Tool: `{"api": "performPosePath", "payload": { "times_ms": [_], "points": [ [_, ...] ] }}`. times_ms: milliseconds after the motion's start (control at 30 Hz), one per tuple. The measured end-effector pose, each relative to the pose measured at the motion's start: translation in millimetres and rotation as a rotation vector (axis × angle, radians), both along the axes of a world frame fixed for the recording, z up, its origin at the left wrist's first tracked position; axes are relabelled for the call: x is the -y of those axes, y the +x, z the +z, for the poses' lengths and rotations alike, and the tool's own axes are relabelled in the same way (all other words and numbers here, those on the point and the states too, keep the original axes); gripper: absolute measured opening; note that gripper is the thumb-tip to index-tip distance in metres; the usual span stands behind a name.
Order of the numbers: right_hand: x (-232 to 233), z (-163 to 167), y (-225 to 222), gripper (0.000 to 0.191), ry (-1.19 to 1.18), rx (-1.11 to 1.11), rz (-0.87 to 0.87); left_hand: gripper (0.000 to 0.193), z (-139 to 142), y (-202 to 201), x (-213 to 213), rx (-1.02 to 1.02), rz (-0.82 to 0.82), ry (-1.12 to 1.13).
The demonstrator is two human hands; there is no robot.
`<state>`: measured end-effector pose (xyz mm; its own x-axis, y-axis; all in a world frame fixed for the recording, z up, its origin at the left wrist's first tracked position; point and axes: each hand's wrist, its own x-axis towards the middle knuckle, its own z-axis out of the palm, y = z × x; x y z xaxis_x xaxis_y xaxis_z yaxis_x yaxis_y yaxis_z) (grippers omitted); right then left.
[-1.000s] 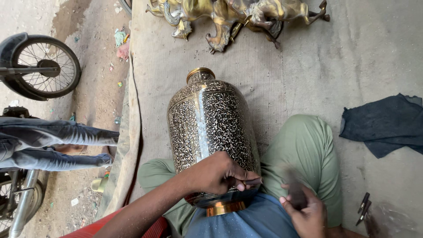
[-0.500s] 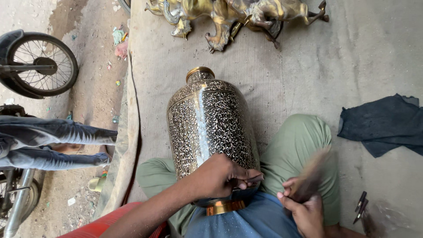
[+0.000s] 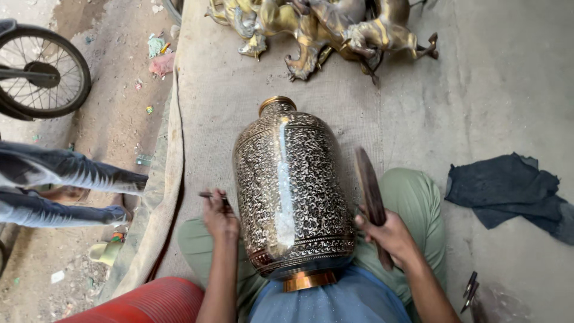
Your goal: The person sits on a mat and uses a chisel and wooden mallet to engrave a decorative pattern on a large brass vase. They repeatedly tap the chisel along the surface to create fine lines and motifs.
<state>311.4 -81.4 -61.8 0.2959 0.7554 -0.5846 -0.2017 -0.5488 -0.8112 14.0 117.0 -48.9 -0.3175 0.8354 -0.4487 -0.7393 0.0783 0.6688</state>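
Observation:
A large engraved brass vase (image 3: 290,191) lies on its side across my lap, its neck pointing away from me and its copper-coloured base toward my belly. My left hand (image 3: 219,216) is to the left of the vase, shut on a thin dark metal chisel (image 3: 210,195). To the right of the vase, my right hand (image 3: 385,234) grips a dark wooden mallet (image 3: 369,192), raised with its head pointing up and away.
Several brass animal figures (image 3: 326,30) lie at the far edge of the mat. A dark cloth (image 3: 508,190) lies at right, small metal tools (image 3: 470,289) at lower right. Another person's legs in jeans (image 3: 66,185) and a bicycle wheel (image 3: 42,75) are at left.
My left hand has come off the top of the vase's base to its left side. The right hand has raised the mallet upright beside the vase.

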Motion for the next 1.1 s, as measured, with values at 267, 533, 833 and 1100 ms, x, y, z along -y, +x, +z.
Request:
{"api": "performPosePath", "payload": {
  "times_ms": [267, 533, 833, 1100],
  "points": [
    [-33, 16, 11, 0.041, -0.109, -0.175, 0.155, 0.059, -30, 19, 20, 0.266, -0.161, 0.058],
    [-26, 10, -24, 0.026, -0.13, -0.952, -0.098, 0.063, 5, 0, -10, 0.335, -0.206, 0.229],
    [-12, 5, -22, 0.022, -0.025, -0.917, -0.188, 0.055, -19, -5, -2, 0.302, -0.164, 0.122],
    [3, 24, 5, 0.034, 0.126, -0.136, -0.49, 0.058, 17, -11, 65, -0.14, -0.441, 0.133]
  ]
}}
